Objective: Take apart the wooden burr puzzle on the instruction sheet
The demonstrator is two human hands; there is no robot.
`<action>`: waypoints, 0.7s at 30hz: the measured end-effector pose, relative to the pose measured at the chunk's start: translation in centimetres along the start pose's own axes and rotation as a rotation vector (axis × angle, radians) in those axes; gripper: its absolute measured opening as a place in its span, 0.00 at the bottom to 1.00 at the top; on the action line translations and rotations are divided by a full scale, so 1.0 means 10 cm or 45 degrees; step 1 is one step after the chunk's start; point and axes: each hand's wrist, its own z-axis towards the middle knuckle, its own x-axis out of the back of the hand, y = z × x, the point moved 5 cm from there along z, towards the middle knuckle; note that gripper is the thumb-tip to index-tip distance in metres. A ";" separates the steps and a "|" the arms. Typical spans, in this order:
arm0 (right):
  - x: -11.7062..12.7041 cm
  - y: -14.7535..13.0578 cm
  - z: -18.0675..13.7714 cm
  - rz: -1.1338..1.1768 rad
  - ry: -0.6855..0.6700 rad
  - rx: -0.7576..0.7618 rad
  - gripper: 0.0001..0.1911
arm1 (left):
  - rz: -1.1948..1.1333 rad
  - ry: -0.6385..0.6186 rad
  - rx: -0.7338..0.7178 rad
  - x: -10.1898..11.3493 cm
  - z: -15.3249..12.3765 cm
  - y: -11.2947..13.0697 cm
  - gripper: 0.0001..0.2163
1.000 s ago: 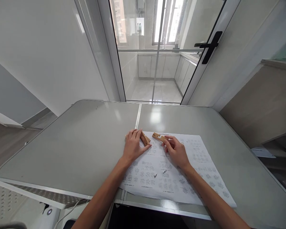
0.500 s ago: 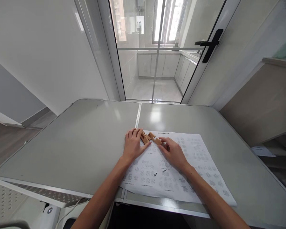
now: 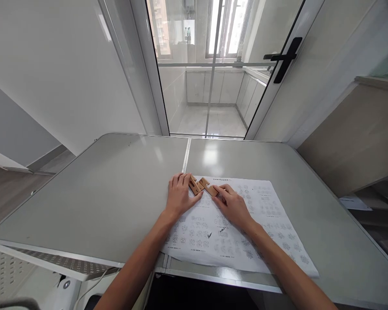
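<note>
Two small notched wooden pieces lie on a printed paper sheet (image 3: 265, 215) on the grey table (image 3: 100, 193). My left hand (image 3: 179, 196) rests with fingers curled over the left wooden piece (image 3: 194, 185), holding it down. My right hand (image 3: 233, 204) pinches the right wooden piece (image 3: 208, 188) by its near end. The two pieces touch each other end to end at the top edge of the sheet.
The sheet shows rows of small diagrams and two check marks (image 3: 216, 233). A seam (image 3: 186, 155) divides the table into two halves. Beyond the table stands a glass door (image 3: 213, 64) with a black handle (image 3: 283, 55). A wooden counter (image 3: 358, 129) is at right.
My right hand has slid its wooden piece leftward until it meets the piece under my left hand. The left hand has barely moved.
</note>
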 end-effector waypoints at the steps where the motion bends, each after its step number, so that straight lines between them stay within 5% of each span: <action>1: -0.01 0.00 0.00 -0.020 -0.002 0.007 0.21 | 0.002 0.000 0.001 0.00 0.00 0.01 0.30; 21: -0.03 -0.07 0.03 -0.214 0.031 0.085 0.18 | 0.059 -0.040 -0.029 0.05 0.01 0.06 0.33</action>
